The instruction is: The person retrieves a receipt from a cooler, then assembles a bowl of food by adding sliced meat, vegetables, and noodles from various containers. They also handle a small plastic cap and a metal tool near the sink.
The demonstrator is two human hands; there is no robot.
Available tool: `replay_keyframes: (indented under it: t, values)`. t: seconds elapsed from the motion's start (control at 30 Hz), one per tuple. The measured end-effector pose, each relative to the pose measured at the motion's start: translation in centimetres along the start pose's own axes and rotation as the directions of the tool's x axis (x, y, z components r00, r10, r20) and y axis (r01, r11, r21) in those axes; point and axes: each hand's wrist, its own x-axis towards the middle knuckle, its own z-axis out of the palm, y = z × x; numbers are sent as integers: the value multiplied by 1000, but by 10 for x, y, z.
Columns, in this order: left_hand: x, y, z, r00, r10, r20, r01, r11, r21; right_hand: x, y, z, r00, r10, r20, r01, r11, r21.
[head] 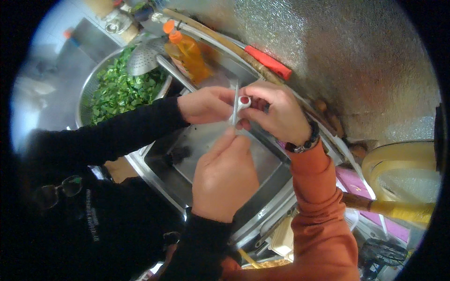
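Over a metal sink (197,165), my left hand (207,105) and another person's hand (281,109) meet around a small white object (245,108) with a dark red end. My left fingers close on its left side, partly hidden. The other person wears an orange sleeve (311,172) and a dark bead bracelet. My right hand (226,172), nearest the camera, grips a thin metal rod (236,102) that rises in front of the white object. Whether rod and object touch, I cannot tell.
Chopped leafy greens (116,87) fill a metal colander (82,102) at upper left, with a perforated skimmer (142,58) across it. An orange pump bottle (190,56) stands behind the sink. A red handle (269,62) lies along the back edge. A yellowish tub (372,161) is at right.
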Motion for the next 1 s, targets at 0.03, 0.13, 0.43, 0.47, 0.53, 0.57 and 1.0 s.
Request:
replay_keyframes:
  t: [0.03,0.13,0.43,0.47,0.53,0.57,1.0]
  values:
    - [0,0,1,1000,3,-8,-3,1000,4,1,0,-1,1000,-18,19,20,997,-71]
    - [0,-1,-1,1000,18,-15,-18,1000,21,0,-2,-2,999,6,42,-8,999,40]
    - [-2,-6,-10,1000,9,19,-8,999,-43,-13,2,18,984,6,-177,-1,1000,27]
    - [-1,-4,-8,1000,14,18,-13,999,-35,-16,0,23,973,5,-230,-16,999,-45]
    - [0,0,1,1000,16,1,-16,1000,-27,-30,-6,36,925,49,-377,-30,998,58]
    - [0,2,6,999,-3,-35,3,1000,-9,-41,-11,42,892,99,-441,-56,992,110]
    - [-245,-187,236,807,179,-563,314,678,665,-241,-125,124,851,400,-341,-383,916,120]
